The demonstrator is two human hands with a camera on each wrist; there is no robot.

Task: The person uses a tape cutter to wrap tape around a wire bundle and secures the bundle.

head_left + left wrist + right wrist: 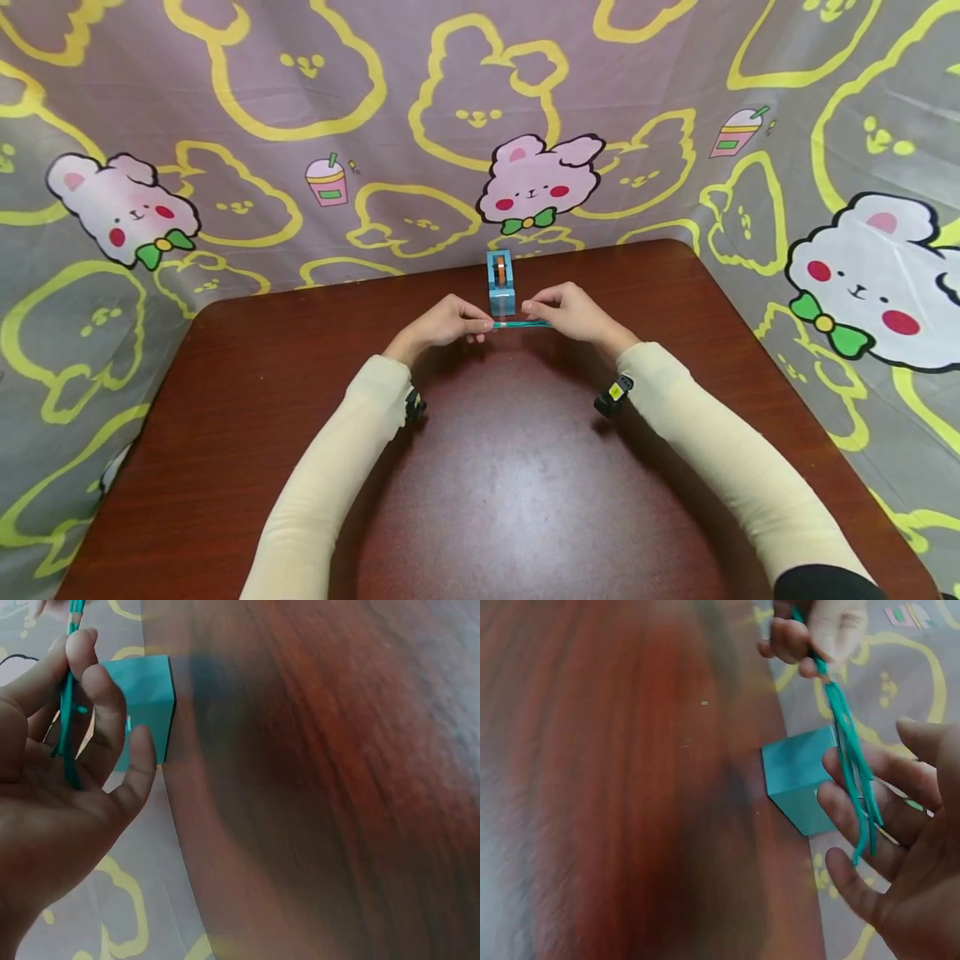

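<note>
A thin bundle of green cords (531,323) is stretched between both hands, just in front of a blue tape dispenser (502,298). My left hand (444,321) pinches one end between thumb and fingers; in the left wrist view the cord end (68,742) hangs down past the palm. At my right hand (576,313), the loose strands (853,772) lie across the fingers, with the thumb held apart from them in the right wrist view. Close to the left fingertips, a pale band (825,678) circles the bundle.
The hands are over the far part of a dark reddish-brown table (480,467). Behind it hangs a grey cloth (405,92) with yellow cartoon outlines, which also runs down both sides. A small black camera (613,397) is strapped at the right wrist.
</note>
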